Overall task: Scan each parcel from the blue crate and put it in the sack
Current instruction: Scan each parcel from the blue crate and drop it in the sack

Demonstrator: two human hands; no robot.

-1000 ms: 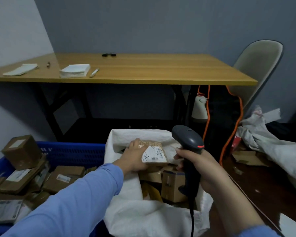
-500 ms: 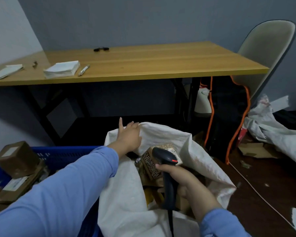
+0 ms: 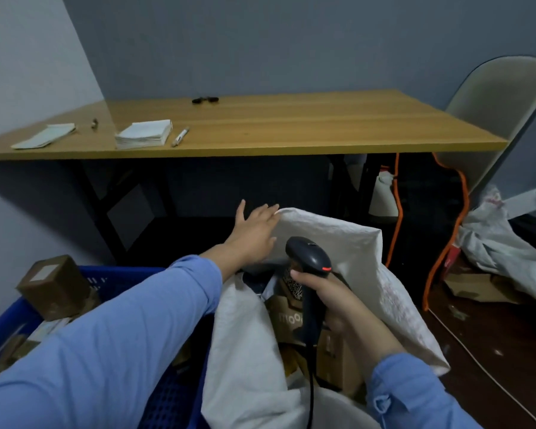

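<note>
Hands first: left hand lies flat against the far left corner of the sack mouth, fingers straight and spread, thumb up, gripping nothing. The right hand is curled round the handle of the scanner, whose head hangs over the mouth with a red light showing.

Boxed parcels lie inside the sack, under the scanner. The sack stands against the right wall of the blue crate. More cardboard waits in the crate, with one brown box perched at its far left corner, above the rim.

Risks (my judgement, nothing observed):

1. The far lip is only propped by a flat palm. If the palm lifts, the cloth may fold over the mouth, and the next drop could land on fabric or floor.
2. The scanner cable hangs down at the near edge of the mouth. It could snag on a carton or get buried.
3. The perched box sits high. A reaching sleeve might tip it over the rim.
4. Sack and crate touch, so an unscanned item could slide across unnoticed.
</note>
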